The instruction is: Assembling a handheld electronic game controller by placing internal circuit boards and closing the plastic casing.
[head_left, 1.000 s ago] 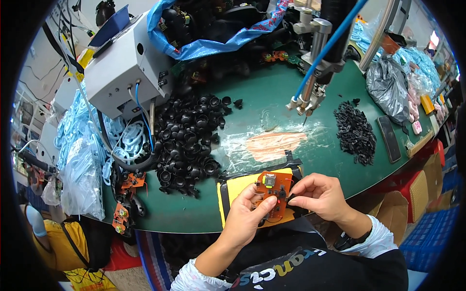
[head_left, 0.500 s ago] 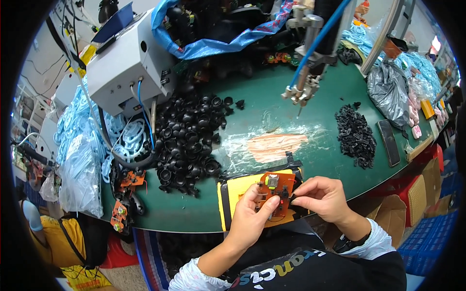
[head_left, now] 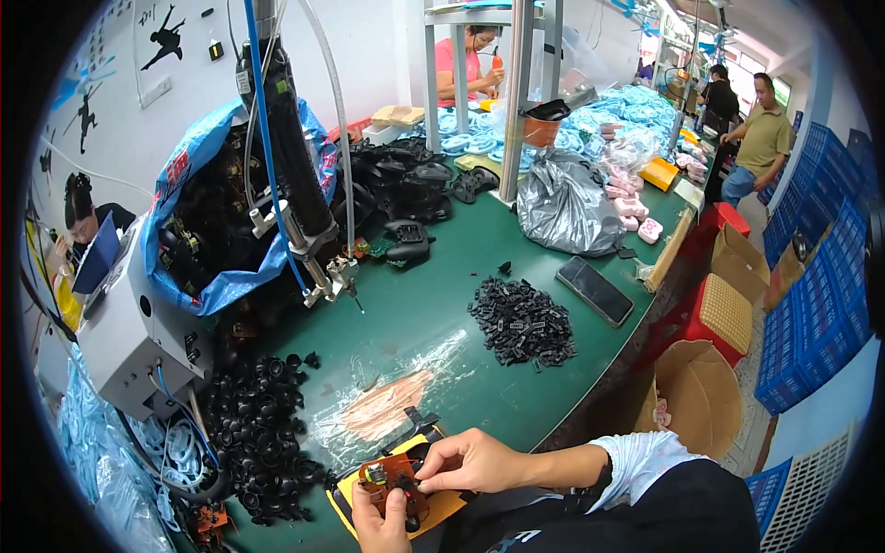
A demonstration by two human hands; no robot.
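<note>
The left hand (head_left: 380, 527) holds an orange circuit board (head_left: 398, 477) with its grip closed, thumb across the face; the board is over a black-taped yellow pad (head_left: 444, 510), at the near side of the green worktop (head_left: 433, 263). The right hand (head_left: 475, 464) is at the board's right side, its grip drawn in narrow; whether it pinches a small part I cannot tell. Left of the pad, a heap of black cups (head_left: 258, 424) crowds in close. Beyond the pad, bare green surface runs up to the metal nozzle (head_left: 343, 276), which hangs well apart from the hands, and across to a pile of small black pieces (head_left: 523, 324). A dark phone (head_left: 595, 290) lies just beside the worktop's curving right edge, with a cardboard box (head_left: 699, 396) outside that edge.
</note>
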